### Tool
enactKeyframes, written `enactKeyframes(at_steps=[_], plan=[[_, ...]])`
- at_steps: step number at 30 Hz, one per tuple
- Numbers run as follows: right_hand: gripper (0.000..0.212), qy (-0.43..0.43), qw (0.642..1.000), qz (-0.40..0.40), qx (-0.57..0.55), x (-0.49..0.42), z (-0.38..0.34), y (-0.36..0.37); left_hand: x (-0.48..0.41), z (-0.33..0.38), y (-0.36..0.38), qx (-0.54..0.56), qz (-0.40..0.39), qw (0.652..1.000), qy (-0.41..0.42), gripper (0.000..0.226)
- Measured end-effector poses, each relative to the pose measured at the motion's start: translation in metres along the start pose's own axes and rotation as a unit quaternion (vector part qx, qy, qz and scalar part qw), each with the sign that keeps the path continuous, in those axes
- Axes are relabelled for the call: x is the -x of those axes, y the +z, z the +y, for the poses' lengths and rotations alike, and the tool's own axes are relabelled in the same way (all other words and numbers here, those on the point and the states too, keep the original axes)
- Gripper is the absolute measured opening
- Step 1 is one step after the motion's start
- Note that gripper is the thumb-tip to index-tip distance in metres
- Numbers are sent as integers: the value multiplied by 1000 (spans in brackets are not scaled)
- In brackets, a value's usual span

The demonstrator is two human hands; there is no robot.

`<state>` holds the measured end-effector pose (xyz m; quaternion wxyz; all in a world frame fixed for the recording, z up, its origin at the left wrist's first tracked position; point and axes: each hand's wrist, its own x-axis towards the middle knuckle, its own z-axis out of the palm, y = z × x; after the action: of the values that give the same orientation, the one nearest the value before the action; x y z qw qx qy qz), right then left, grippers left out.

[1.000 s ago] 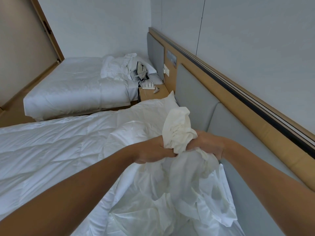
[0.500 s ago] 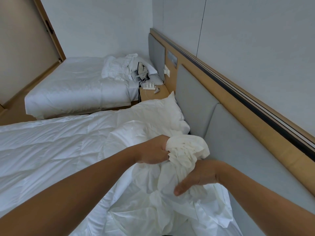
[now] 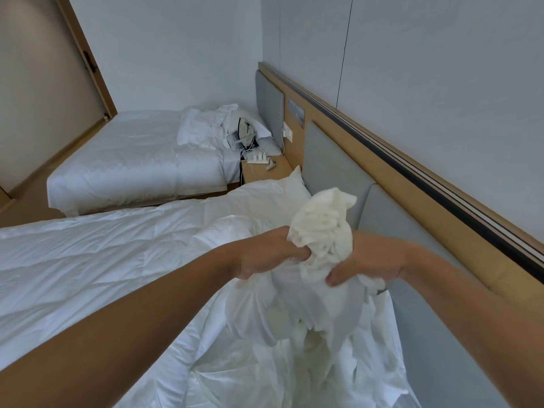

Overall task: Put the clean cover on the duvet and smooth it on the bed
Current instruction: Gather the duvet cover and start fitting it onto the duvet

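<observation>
Centre frame | your left hand (image 3: 265, 254) and right hand (image 3: 365, 263) both clutch the bunched cover (image 3: 323, 225) | gathering it to sleeve the duvet (image 3: 103, 260)

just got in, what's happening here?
A person at the head end of the near bed is working on the bedding. The left grip and right grip both clutch a cream bunch, likely a duvet corner, held up off the bed. The thin white cover hangs crumpled below it onto the bed. Covering looks midway, with nothing smoothed yet. A second bed with rumpled linen stands behind.
</observation>
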<state>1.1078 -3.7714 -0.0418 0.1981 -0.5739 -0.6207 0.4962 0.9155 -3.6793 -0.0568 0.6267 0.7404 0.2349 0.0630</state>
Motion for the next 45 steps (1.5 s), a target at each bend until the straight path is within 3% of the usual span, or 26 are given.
enactKeyframes(at_steps=[6, 11, 16, 19, 20, 25, 28, 30, 33, 35, 37, 40, 43, 45], plan=[[54, -73, 994, 25, -78, -5, -31, -24, 10, 23, -4, 108, -49, 993, -26, 69], [43, -136, 983, 74, -96, -3, -60, -39, 17, 57, -8, 75, -106, 991, -36, 49], [32, -193, 957, 154, -152, 1, -79, -53, 2, 90, 16, 52, -44, 996, 58, 38], [11, -203, 952, 187, -132, 12, -79, -58, -5, 92, 26, 41, -12, 995, 90, 30], [16, -206, 948, 205, -132, 13, -76, -62, -6, 92, 26, 32, -4, 995, 90, 29], [47, -170, 944, 242, -148, 17, -56, -69, -10, 92, 24, 4, -15, 1000, 11, 37], [59, -155, 953, 214, -149, 23, -45, -69, -11, 85, 21, 28, -28, 997, -64, 44], [58, -148, 958, 189, -156, 27, -37, -68, -10, 81, 14, 50, -36, 994, -95, 50], [37, -149, 958, 169, -175, 35, -28, -69, -7, 83, 9, 61, -79, 986, -133, 49], [27, -140, 961, 157, -177, 41, -24, -68, -7, 87, 10, 2, -97, 984, -146, 41], [31, -104, 971, 126, -172, 45, -17, -66, -10, 88, 12, -191, -89, 972, -102, 41], [55, -7, 992, 26, -125, 41, 4, -52, -23, 74, 12, -483, -17, 876, -8, 37], [54, 84, 995, -36, -44, 36, 26, -31, -35, 48, 20, -562, 40, 825, 40, 34], [48, 108, 992, -59, -1, 36, 39, -21, -41, 37, 27, -573, 47, 817, 44, 35]])
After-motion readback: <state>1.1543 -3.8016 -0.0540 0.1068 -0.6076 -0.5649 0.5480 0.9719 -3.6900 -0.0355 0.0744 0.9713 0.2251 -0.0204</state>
